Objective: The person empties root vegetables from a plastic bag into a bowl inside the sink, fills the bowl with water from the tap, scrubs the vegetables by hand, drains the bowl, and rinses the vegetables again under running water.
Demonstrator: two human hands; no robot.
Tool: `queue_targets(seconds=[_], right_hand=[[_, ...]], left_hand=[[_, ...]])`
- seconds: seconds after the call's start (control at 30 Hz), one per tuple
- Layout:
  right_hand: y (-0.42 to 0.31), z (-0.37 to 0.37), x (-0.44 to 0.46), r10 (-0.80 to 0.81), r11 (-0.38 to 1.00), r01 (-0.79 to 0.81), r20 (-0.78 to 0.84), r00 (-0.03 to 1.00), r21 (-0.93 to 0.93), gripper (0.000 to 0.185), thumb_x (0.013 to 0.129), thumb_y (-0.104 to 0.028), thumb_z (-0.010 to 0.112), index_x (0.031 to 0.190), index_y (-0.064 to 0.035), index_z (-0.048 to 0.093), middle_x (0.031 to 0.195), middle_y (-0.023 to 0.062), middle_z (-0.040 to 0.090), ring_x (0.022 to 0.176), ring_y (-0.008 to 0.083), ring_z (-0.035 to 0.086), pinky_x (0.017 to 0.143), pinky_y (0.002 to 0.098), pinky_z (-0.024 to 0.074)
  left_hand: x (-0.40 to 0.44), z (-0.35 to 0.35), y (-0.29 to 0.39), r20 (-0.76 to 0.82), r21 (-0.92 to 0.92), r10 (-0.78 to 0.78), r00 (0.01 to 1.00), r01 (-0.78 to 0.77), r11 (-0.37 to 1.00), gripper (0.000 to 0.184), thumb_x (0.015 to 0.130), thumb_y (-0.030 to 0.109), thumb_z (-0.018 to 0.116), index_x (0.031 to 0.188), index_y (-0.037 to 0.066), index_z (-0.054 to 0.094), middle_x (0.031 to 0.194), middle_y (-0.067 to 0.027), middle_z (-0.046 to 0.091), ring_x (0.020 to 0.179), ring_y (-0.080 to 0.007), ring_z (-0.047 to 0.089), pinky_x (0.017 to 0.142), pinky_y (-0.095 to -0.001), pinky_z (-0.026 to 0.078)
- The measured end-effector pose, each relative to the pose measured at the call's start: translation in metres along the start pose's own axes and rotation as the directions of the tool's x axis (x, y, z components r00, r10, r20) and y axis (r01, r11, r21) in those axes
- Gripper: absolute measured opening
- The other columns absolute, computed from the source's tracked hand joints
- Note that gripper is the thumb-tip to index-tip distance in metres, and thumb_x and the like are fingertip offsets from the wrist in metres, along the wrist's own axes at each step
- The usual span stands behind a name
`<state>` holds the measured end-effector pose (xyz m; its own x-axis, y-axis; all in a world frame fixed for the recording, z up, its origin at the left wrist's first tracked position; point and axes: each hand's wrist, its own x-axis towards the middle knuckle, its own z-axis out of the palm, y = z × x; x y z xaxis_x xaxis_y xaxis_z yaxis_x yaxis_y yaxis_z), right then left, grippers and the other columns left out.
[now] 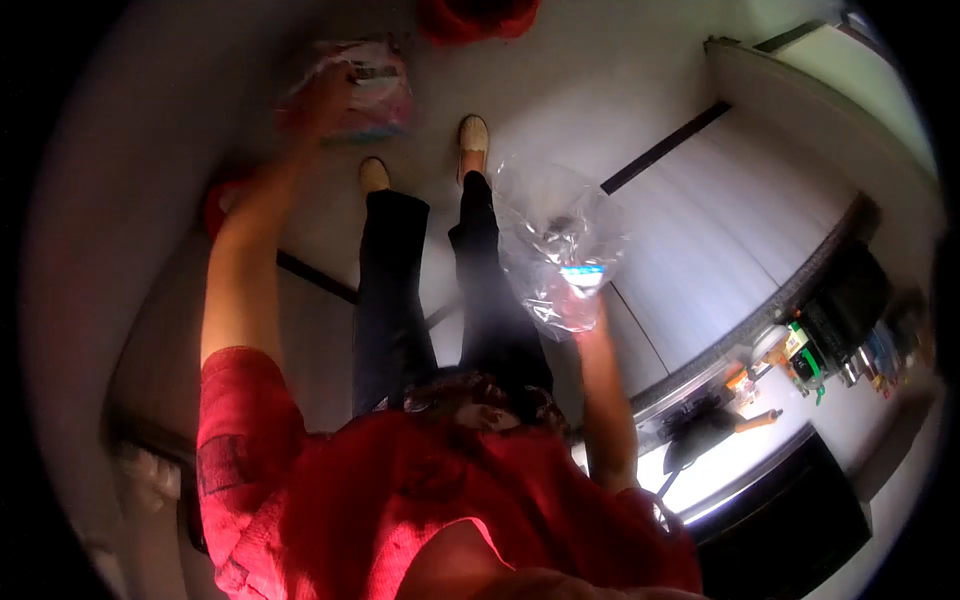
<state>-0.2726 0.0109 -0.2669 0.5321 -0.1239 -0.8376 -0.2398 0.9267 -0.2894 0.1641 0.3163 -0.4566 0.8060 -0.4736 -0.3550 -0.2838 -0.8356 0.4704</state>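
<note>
At the upper left, my left hand [322, 98] is stretched out over a pink and white plastic-wrapped package [382, 92]. Motion blur smears its fingers, so their grip is unclear. My right hand [588, 312] is closed on a large clear plastic bag [535, 215], which spreads out above it, right of my legs. A blue and white patch [583, 274] shows on or through the bag close to my fingers.
A red object [478, 18] lies at the top edge, and another red item [222, 205] is partly behind my left forearm. My shoes [473, 140] stand on the pale floor. At right, a counter [700, 375] holds a dark pan [700, 438], bottles and packets.
</note>
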Motion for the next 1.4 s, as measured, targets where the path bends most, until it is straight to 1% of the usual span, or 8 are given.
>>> queue_targets(seconds=[0.2, 0.3, 0.53, 0.8, 0.87, 1.07, 1.27, 1.4], right_hand=[[-0.021, -0.044, 0.068, 0.186, 0.934, -0.285, 0.389, 0.902, 0.214, 0.045, 0.087, -0.025, 0.059, 0.126, -0.0051, 0.050, 0.121, 0.0141, 0.055, 0.107, 0.0277, 0.054, 0.089, 0.0427, 0.0452], [-0.020, -0.060, 0.080, 0.150, 0.965, -0.150, 0.016, 0.989, 0.216, 0.043, 0.090, -0.031, 0.053, 0.124, -0.0042, 0.051, 0.123, 0.0128, 0.054, 0.107, 0.0291, 0.054, 0.086, 0.0449, 0.0467], [-0.020, -0.063, 0.096, 0.148, 0.936, -0.175, 0.111, 0.983, 0.304, 0.039, 0.092, -0.025, 0.052, 0.124, -0.0017, 0.050, 0.121, 0.0165, 0.054, 0.105, 0.0283, 0.056, 0.086, 0.0400, 0.0496], [-0.065, 0.032, 0.054, -0.207, 0.901, 0.112, -0.187, 0.960, -0.420, 0.026, 0.091, -0.013, 0.051, 0.113, -0.0009, 0.054, 0.097, 0.0090, 0.062, 0.084, 0.0175, 0.062, 0.072, 0.0287, 0.0519], [-0.077, 0.065, 0.038, -0.269, 0.885, 0.189, -0.135, 0.954, -0.426, 0.015, 0.091, -0.012, 0.051, 0.101, -0.0028, 0.058, 0.083, 0.0048, 0.062, 0.071, 0.0131, 0.061, 0.061, 0.0248, 0.0507], [-0.103, 0.155, -0.004, -0.045, 0.965, 0.050, 0.026, 0.999, -0.259, 0.013, 0.092, -0.013, 0.051, 0.100, -0.0059, 0.057, 0.083, 0.0038, 0.064, 0.065, 0.0123, 0.061, 0.055, 0.0244, 0.0516], [-0.122, 0.227, -0.036, -0.179, 0.623, 0.370, 0.335, 0.925, -0.690, 0.014, 0.089, -0.005, 0.049, 0.101, -0.0068, 0.056, 0.078, 0.0030, 0.062, 0.055, 0.0085, 0.056, 0.046, 0.0206, 0.0430], [-0.099, 0.289, -0.069, -0.227, -0.191, 0.720, 0.744, 0.629, -0.667, 0.020, 0.081, -0.007, 0.055, 0.100, -0.0015, 0.058, 0.084, 0.0131, 0.065, 0.078, 0.0262, 0.063, 0.071, 0.0371, 0.0500]], left_hand=[[0.016, 0.061, -0.037, 0.045, 0.234, -0.071, 0.996, 0.059, 0.970, 0.016, 0.082, 0.010, 0.058, 0.096, 0.003, 0.063, 0.097, -0.0164, 0.066, 0.091, -0.0305, 0.063, 0.078, -0.0409, 0.048], [0.017, 0.075, -0.046, 0.054, 0.299, -0.090, 0.994, 0.070, 0.952, 0.016, 0.083, 0.010, 0.056, 0.096, 0.004, 0.064, 0.097, -0.0166, 0.066, 0.090, -0.0310, 0.063, 0.077, -0.0413, 0.049], [-0.002, 0.053, -0.030, 0.068, 0.384, -0.094, 0.993, 0.061, 0.922, 0.017, 0.086, 0.011, 0.053, 0.097, 0.004, 0.065, 0.096, -0.0172, 0.066, 0.088, -0.0321, 0.063, 0.076, -0.0424, 0.049], [-0.077, -0.050, 0.074, 0.182, 0.466, -0.024, 0.983, -0.065, 0.883, 0.020, 0.088, 0.011, 0.050, 0.097, 0.004, 0.066, 0.096, -0.0179, 0.066, 0.086, -0.0333, 0.064, 0.075, -0.0436, 0.049], [-0.100, -0.073, 0.101, 0.065, -0.123, -0.159, 0.985, 0.166, 0.978, 0.025, 0.093, 0.020, 0.050, 0.094, 0.004, 0.068, 0.094, -0.0189, 0.066, 0.084, -0.0336, 0.065, 0.073, -0.0448, 0.050], [-0.200, -0.171, 0.210, 0.351, -0.436, 0.089, 0.932, 0.079, 0.896, 0.085, 0.081, 0.055, 0.065, 0.138, -0.002, 0.040, 0.138, -0.0230, 0.045, 0.130, -0.0347, 0.042, 0.107, -0.0419, 0.035], [-0.268, -0.230, 0.336, -0.083, -0.804, 0.176, 0.981, -0.171, 0.570, 0.116, 0.058, 0.040, 0.087, 0.144, -0.001, 0.021, 0.146, -0.0233, 0.027, 0.137, -0.0322, 0.025, 0.114, -0.0410, 0.021], [-0.277, -0.226, 0.357, -0.271, -0.804, 0.093, 0.958, -0.279, 0.525, 0.099, 0.058, 0.033, 0.086, 0.136, -0.001, 0.036, 0.128, -0.0180, 0.047, 0.121, -0.0277, 0.045, 0.105, -0.0410, 0.036]])
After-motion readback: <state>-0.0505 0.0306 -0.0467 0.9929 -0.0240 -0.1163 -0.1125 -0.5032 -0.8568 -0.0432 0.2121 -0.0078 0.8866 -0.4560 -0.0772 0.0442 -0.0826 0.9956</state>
